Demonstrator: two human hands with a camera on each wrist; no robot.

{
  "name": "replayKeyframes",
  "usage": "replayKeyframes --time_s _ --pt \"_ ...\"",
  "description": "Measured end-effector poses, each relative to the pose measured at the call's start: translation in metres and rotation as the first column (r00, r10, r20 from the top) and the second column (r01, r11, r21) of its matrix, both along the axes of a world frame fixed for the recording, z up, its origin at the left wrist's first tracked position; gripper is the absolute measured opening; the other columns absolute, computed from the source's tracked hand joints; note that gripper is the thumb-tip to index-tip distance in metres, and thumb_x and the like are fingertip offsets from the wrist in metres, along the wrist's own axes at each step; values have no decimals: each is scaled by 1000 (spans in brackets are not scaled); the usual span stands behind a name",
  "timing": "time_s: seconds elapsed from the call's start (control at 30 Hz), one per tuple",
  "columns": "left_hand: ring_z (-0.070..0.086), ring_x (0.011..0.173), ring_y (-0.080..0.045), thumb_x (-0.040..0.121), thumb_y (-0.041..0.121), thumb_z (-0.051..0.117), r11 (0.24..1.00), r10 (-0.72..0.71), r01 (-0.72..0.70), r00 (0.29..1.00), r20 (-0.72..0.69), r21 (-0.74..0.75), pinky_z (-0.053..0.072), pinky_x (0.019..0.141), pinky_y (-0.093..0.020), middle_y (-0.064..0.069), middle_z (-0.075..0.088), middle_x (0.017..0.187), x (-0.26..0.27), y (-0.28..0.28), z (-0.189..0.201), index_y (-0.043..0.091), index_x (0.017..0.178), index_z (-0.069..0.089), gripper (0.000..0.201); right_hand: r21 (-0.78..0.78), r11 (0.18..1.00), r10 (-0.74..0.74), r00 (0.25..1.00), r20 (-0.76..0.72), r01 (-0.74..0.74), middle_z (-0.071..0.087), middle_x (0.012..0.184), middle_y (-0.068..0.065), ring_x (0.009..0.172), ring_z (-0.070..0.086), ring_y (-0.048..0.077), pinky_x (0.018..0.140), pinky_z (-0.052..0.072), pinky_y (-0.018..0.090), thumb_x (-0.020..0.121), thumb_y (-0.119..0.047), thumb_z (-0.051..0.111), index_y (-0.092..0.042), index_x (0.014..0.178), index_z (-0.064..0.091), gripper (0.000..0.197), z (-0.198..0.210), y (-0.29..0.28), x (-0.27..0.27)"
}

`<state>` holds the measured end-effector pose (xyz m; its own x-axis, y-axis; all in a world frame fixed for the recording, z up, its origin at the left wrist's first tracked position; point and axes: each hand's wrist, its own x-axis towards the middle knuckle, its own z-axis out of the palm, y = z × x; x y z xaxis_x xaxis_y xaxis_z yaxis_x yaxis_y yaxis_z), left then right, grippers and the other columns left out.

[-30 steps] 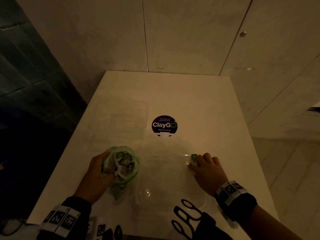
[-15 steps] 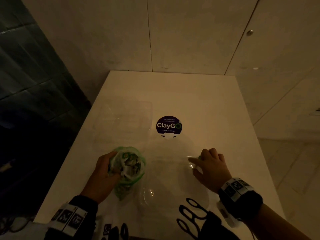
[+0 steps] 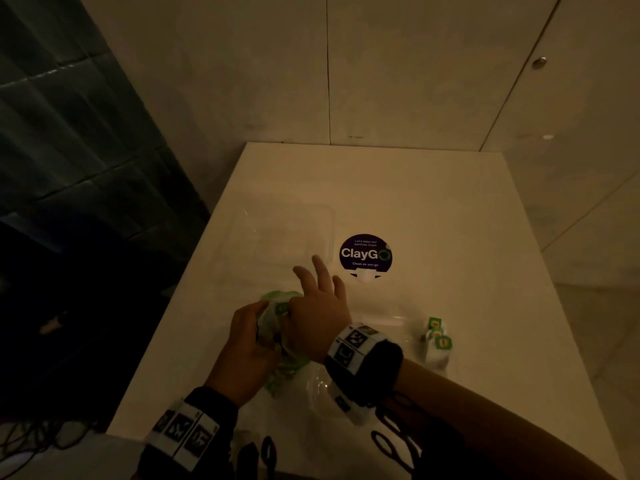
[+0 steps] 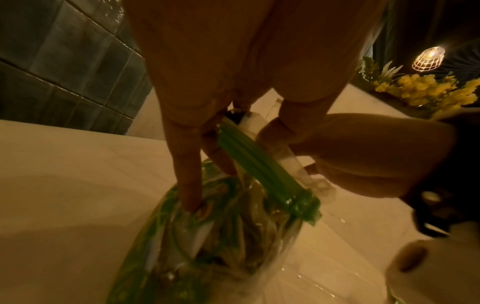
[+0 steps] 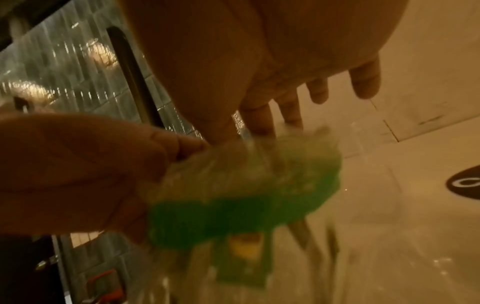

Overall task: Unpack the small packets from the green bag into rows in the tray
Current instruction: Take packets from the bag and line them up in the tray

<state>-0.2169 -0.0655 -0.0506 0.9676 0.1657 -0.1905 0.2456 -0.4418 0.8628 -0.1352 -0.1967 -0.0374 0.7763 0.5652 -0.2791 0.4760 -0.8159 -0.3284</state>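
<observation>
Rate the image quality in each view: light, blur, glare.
Head view: dim, warm light, clear tray barely readable, packets legible. Left wrist view: sharpest, green bag in focus, lamp flares top right. Right wrist view: motion blur smears the green bag and both hands, left hand, right hand.

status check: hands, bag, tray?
Left hand grips green bag. Right hand reaching into its mouth, grip unclear. Packets at tray's right end. Nothing blocking.
</observation>
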Motion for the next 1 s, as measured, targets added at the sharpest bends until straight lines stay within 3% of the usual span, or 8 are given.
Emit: replayKeyframes --time_s 0.07,0.23,0.37,0.5,0.63,0.7,0.87,1.0 --pt "44 102 12 64 59 60 1000 -1 1 1000 4 10 40 88 -18 14 34 127 -1 -1 -1 39 129 32 74 -16 999 -41 999 -4 41 4 159 0 143 -23 31 113 -5 59 90 -49 48 -21 95 70 36 -3 10 1" --pt "42 104 24 84 12 68 999 10 -13 998 57 47 40 80 0 8 33 133 -6 1 -11 28 136 33 65 -140 988 -61 998 14 62 -3 160 6 139 -30 38 109 -10 65 93 -57 33 -21 120 61 52 -5 24 -6" --pt "42 105 18 86 13 65 998 24 -27 998 62 50 38 80 3 10 32 134 -10 -2 -12 26 139 31 64 -112 989 -91 996 2 91 -2 160 5 139 -31 37 107 -13 66 93 -48 41 -18 114 63 42 -7 26 -8" --pt "41 107 17 85 8 65 998 42 -45 996 73 42 37 81 4 7 32 136 -13 -8 -13 22 141 30 67 -164 984 -59 996 71 70 -2 160 8 136 -34 42 99 -20 71 94 -51 34 -19 107 67 47 -5 25 -11" --pt "46 110 -1 85 10 66 997 58 -60 997 43 44 40 78 2 4 31 138 -14 -14 -10 19 143 29 69 -182 982 -55 998 25 58 -3 160 8 136 -33 43 103 -14 73 89 -41 49 -17 109 65 34 -3 23 -11" --pt "45 111 -4 84 12 67 997 65 -66 997 28 43 40 78 -2 4 30 138 -15 -14 -8 19 143 28 71 -91 990 -111 993 -41 107 1 159 3 139 -29 39 106 -12 71 86 -38 55 -21 115 61 35 -5 21 -8" --pt "46 111 -6 84 10 66 994 108 -108 994 18 13 38 85 -13 4 31 135 -17 -14 -3 20 142 30 69 130 986 -101 995 -1 100 15 155 -5 145 -11 31 110 -8 66 86 -42 58 -33 98 67 18 -6 11 -10" --pt "44 107 -5 83 9 68 993 114 -114 993 19 36 37 84 -11 1 30 137 -17 -15 -3 19 141 30 71 242 969 -76 989 127 43 31 149 -3 139 19 27 112 20 55 88 -41 54 -28 101 70 24 -4 -3 -9"
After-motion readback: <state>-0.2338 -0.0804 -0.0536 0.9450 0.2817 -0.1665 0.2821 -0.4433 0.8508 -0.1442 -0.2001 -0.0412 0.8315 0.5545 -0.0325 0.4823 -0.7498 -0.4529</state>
